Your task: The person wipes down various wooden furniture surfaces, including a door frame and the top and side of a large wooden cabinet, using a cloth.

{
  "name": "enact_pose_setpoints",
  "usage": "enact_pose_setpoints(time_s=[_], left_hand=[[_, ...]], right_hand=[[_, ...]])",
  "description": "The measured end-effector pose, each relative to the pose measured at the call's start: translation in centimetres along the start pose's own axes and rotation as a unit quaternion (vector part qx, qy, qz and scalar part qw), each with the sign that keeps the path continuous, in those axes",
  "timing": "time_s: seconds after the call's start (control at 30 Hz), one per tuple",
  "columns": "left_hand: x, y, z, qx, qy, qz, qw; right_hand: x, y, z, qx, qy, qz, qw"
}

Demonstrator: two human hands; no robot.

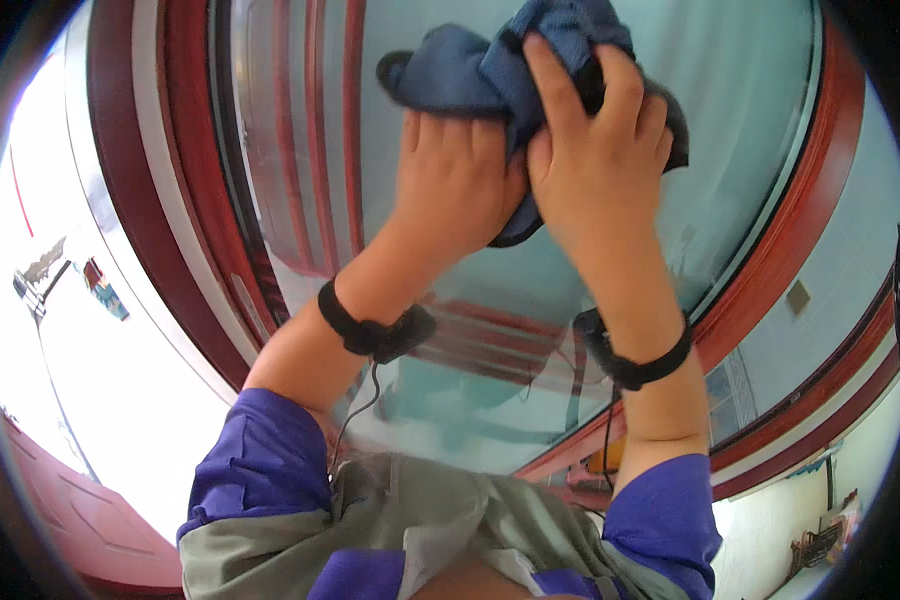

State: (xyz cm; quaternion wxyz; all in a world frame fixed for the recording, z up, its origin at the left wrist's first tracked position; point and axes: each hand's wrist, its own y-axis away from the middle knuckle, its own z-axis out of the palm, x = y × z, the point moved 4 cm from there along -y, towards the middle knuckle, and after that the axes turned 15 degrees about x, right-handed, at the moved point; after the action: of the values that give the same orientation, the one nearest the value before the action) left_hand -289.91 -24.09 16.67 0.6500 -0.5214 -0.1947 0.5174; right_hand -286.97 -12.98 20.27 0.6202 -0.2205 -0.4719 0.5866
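A blue cloth [450, 75] with black edging is bunched up against a glass pane [740, 110]. My left hand [457, 180] has its fingers tucked under a fold of this cloth, so the fingertips are hidden. Just right of it, my right hand [602, 165] grips the bunched part, its index and middle fingers reaching over the fabric. The thumb sides of both hands almost meet. Each wrist wears a black strap with a small dark module and a thin cable.
A dark red frame [760, 290] borders the glass on the right, and another dark red frame [155, 170] on the left. Red bars show in the glass. A pink panelled door [90, 510] is at lower left. Assorted items [820, 540] sit at lower right.
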Motion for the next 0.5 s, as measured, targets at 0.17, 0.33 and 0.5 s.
enact_pose_setpoints(time_s=[0.17, 0.33, 0.5], left_hand=[[1.8, 8.7, -4.2, -0.048, 0.022, -0.08, 0.995], [3.4, 16.1, -7.5, -0.144, 0.155, -0.189, 0.959], [4.8, 18.6, -10.9, -0.223, 0.18, -0.141, 0.948]], right_hand=[[-4.2, 8.3, -3.7, -0.068, -0.05, 0.081, 0.993], [-7.8, 16.6, -7.7, -0.104, -0.114, 0.122, 0.981], [-10.7, 22.1, -10.9, -0.124, -0.212, 0.137, 0.96]])
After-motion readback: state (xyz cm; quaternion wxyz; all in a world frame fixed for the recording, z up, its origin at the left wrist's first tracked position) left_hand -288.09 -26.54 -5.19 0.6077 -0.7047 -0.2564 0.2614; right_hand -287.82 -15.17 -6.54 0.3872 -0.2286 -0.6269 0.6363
